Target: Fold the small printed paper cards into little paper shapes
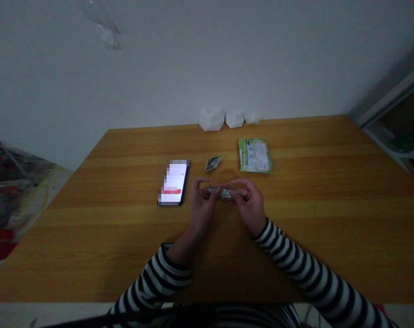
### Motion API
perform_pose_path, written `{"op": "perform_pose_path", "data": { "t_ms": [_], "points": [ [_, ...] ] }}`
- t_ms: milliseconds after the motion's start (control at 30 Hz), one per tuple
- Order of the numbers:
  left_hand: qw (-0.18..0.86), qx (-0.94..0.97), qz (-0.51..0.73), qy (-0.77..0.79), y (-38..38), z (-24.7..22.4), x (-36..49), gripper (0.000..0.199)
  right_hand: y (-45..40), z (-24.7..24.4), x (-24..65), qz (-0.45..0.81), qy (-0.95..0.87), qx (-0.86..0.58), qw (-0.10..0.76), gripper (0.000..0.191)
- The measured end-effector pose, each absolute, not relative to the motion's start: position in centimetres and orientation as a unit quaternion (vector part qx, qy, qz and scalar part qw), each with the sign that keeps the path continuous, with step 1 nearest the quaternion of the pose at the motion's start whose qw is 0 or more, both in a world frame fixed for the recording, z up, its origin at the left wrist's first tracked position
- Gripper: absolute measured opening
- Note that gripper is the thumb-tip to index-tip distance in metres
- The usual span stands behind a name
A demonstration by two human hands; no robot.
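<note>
small folded strip of printed paper (221, 192) is between the two hands, pinched at both ends by the fingertips (209, 191) of the left hand (202, 207) and the right hand (250, 204), so i think a loose pinch could let it spring open or drop, and a strong pull could tear it. just beyond the fingers lie a second small folded piece (213, 163) and a green printed packet (255, 155), and left of the fingers is a phone (173, 182), all on a wooden table (313, 182). farther away, white folded paper shapes (212, 120) stand near a white wall (207, 59).
</note>
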State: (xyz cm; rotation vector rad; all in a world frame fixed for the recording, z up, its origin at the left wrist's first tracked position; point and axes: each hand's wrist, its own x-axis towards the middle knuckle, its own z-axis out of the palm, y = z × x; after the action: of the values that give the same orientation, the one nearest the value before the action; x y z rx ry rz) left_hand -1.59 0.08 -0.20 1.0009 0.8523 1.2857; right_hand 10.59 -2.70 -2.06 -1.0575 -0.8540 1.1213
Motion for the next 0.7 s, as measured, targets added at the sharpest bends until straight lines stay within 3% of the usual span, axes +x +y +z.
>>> {"op": "perform_pose_path", "data": {
  "t_ms": [167, 267, 367, 567, 700],
  "points": [
    [0.596, 0.447, 0.557, 0.367, 0.8, 0.0, -2.3, 0.039, -2.9, -2.3, 11.0, 0.523, -0.450, -0.440, 0.575, 0.031],
    [0.588, 0.462, 0.556, 0.364, 1.0, 0.3, -2.4, 0.040, -2.8, -2.3, 11.4, 0.419, -0.499, -0.485, 0.583, 0.022],
    [0.606, 0.479, 0.533, 0.345, 1.1, 0.2, -2.5, 0.039, -2.2, -2.4, 12.1, 0.354, -0.515, -0.529, 0.573, 0.025],
    [0.619, 0.471, 0.524, 0.347, 0.9, -0.8, -1.8, 0.031, -1.3, -2.9, 12.5, 0.543, -0.520, -0.434, 0.496, 0.027],
    [0.605, 0.472, 0.534, 0.355, 0.7, -1.0, -1.4, 0.029, -1.4, -3.4, 11.8, 0.547, -0.523, -0.420, 0.501, 0.023]
  ]
}}
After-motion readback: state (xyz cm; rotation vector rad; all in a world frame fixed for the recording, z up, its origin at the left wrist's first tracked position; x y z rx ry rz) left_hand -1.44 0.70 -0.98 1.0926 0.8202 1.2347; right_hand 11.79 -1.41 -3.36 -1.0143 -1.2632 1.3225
